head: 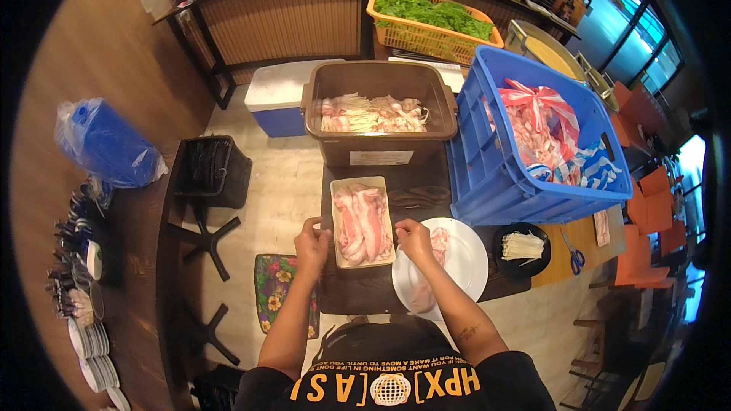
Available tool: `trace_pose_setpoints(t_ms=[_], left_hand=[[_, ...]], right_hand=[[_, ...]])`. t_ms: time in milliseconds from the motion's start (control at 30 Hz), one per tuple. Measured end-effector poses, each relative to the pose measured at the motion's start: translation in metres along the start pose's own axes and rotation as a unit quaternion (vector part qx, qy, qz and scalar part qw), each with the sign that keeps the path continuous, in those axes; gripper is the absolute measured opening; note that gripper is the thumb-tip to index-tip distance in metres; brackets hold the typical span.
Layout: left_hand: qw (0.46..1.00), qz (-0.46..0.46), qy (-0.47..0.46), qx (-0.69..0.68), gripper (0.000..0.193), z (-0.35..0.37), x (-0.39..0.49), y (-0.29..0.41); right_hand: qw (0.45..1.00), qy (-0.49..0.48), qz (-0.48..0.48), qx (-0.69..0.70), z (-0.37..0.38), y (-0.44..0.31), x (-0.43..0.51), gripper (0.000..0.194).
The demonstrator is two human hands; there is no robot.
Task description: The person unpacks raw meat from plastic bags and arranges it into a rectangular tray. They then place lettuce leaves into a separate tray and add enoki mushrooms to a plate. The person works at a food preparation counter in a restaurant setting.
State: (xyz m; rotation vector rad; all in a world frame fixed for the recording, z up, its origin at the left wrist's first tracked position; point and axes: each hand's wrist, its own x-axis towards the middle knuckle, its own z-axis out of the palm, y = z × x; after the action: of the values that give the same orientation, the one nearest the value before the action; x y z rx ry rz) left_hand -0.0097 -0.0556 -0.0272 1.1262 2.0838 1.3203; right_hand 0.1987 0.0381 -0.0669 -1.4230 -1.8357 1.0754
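A cream rectangular tray [335, 194] filled with raw sliced meat [361, 224] lies on the dark table. My left hand [312, 242] is just left of the tray, fingers bent, with nothing visible in it. At the tray's right edge, my right hand [413, 240] has its fingertips close together; whether they grip anything cannot be seen. Beneath my right forearm is a white plate [468, 262] bearing strips of meat [439, 242]. A black bowl [523, 269] holds enoki mushrooms [522, 245]. Behind the tray, a brown tub [382, 71] contains enoki and meat pieces [371, 114].
A tall blue crate [485, 182] with bagged meat stands at the right. Blue-handled scissors [577, 261] lie on the wooden table part. An orange basket [434, 40] of leafy greens and a blue-and-white cooler [277, 108] are farther back. A black bin [234, 182] stands left.
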Motion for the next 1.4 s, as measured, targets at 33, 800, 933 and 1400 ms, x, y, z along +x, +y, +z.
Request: trace_pose_setpoints(t_ms=[33, 800, 933, 1400], left_hand=[[0.999, -0.02, -0.024, -0.012, 0.022, 0.002, 0.005, -0.005], [0.947, -0.112, -0.23, -0.193, 0.017, -0.022, -0.001, 0.006], [0.935, -0.073, -0.264, -0.224, 0.016, -0.021, -0.044, 0.078], [0.792, -0.007, -0.584, -0.176, 0.021, 0.279, -0.243, 0.251]], right_hand=[[0.999, -0.008, 0.023, 0.025, 0.002, 0.002, 0.003, 0.016], [0.959, -0.193, 0.055, 0.199, -0.033, -0.046, -0.037, 0.026], [0.946, -0.226, 0.058, 0.226, -0.107, -0.056, -0.086, 0.038], [0.908, 0.137, 0.156, 0.363, -0.392, 0.104, -0.307, 0.051]])
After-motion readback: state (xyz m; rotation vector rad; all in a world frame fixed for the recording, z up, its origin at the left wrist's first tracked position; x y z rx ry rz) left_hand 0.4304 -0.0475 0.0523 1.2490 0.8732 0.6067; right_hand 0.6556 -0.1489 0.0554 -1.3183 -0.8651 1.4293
